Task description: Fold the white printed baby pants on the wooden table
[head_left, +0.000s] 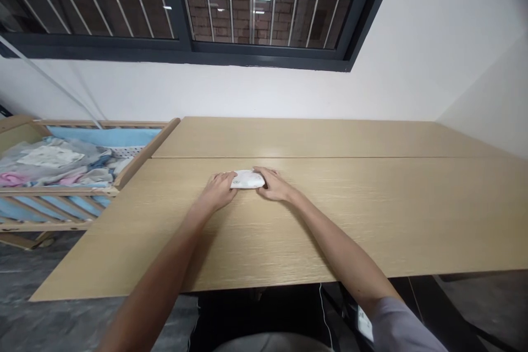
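Note:
A small white folded bundle with a faint print lies on the wooden table; whether it is cloth or a diaper I cannot tell. My left hand closes on its left end, fingers over the top edge. At the right end, my right hand holds it between the thumb in front and the fingers behind. Both palms hide the bundle's ends.
A wooden crib with blue lining stands against the table's left side. Inside lie heaped clothes. Behind the table rises a white wall with a barred window. A seam runs across the tabletop.

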A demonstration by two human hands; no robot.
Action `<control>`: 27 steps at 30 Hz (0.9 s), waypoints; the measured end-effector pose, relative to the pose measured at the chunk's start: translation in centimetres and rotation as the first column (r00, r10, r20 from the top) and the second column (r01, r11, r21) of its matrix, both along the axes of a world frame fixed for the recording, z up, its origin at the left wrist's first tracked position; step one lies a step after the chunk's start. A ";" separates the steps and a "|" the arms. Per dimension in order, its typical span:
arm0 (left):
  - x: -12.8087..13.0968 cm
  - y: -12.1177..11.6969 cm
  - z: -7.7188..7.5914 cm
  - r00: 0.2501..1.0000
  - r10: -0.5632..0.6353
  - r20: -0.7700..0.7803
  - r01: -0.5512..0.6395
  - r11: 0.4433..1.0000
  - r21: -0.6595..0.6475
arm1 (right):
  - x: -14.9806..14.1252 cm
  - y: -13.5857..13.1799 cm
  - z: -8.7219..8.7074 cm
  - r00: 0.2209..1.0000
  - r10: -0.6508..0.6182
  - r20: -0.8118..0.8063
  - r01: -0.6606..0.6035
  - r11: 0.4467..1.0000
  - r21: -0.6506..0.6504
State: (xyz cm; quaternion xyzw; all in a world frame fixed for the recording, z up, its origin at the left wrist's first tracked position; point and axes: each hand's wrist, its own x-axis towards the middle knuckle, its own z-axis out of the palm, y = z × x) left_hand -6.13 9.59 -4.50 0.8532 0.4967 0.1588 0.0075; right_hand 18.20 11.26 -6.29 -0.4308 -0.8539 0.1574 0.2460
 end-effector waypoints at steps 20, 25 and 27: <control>2.4 -2.1 1.7 0.923 0.377 0.082 -0.308 0.848 -0.431 | -1.8 4.6 1.9 0.939 -0.182 -0.291 0.038 0.898 -0.439; 2.5 -2.8 3.4 0.923 0.382 -0.053 -0.377 0.864 -0.332 | -1.6 4.3 1.3 0.984 -0.093 -0.151 0.052 0.966 -0.255; 2.7 -4.1 4.2 0.926 0.367 -0.089 -0.378 0.898 -0.226 | -1.2 3.3 2.4 0.997 -0.002 -0.080 -0.008 0.992 -0.129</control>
